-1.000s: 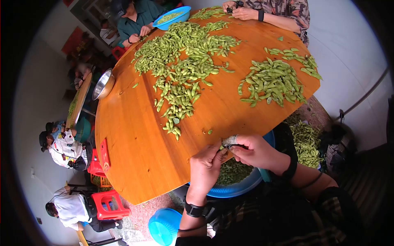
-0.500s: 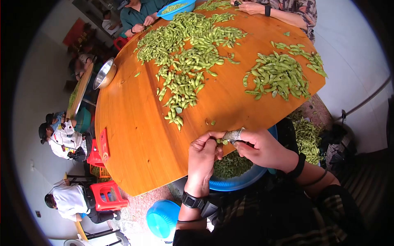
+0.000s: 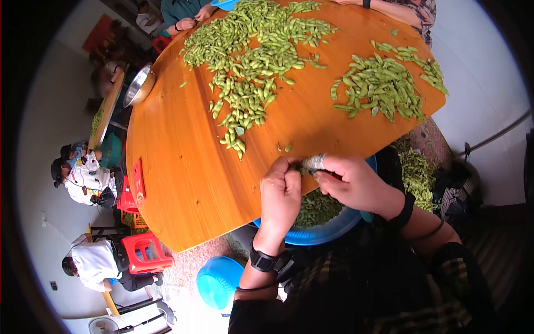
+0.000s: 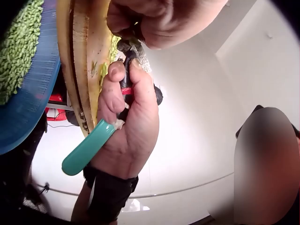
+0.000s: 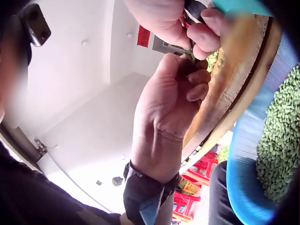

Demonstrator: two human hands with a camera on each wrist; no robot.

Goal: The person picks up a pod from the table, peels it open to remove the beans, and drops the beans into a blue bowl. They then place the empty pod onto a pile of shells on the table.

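Over the table's near edge, my left hand [image 3: 281, 192] pinches a small green pod [image 5: 189, 56], mostly hidden by the fingers. Close against it, my right hand [image 3: 364, 186] grips a tool with a teal handle [image 4: 89, 149] and a black wrapped body with a red band. The tool's tip meets the left fingertips, and its exact kind cannot be told. A pale grey wrap [image 3: 314, 162] covers the right index finger. Below both hands sits a blue basin [image 3: 311, 239] holding shelled green beans [image 3: 320, 209].
Bean pods [image 3: 245, 83] spread across the wooden table [image 3: 183, 167], with another pile [image 3: 381, 86] at the right. A steel bowl [image 3: 140, 86] stands at the left edge. A second blue basin [image 3: 218, 281] and a red stool [image 3: 146, 252] are on the floor. Other people sit around.
The head view has tipped lower, so the table sits higher in it. Half a second ago green showed between the hands; now the left fingers cover most of it. Both hands stay together.
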